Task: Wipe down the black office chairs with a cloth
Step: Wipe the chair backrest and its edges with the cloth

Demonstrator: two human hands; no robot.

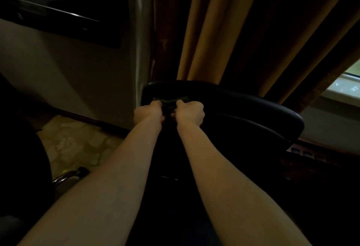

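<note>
Dark green cloth (169, 104) lay bunched on the top edge of the black office chair's backrest (243, 109), near its left end. Both hands curled tight around it: the left hand (149, 112) held its left part, the right hand (190, 112) its right part, almost touching. The cloth's long side ran along the top edge. Most of the unwiped top stretched away to the right, so the right hand looked better placed to lead.

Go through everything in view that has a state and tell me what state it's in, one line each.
left hand: fingers curled, grips the cloth.
right hand: fingers curled, grips the cloth.
cloth: bunched between both hands, against the chair's top.
black office chair: upright, back toward the camera.
curtain: hanging, partly drawn aside, window showing at right.
</note>
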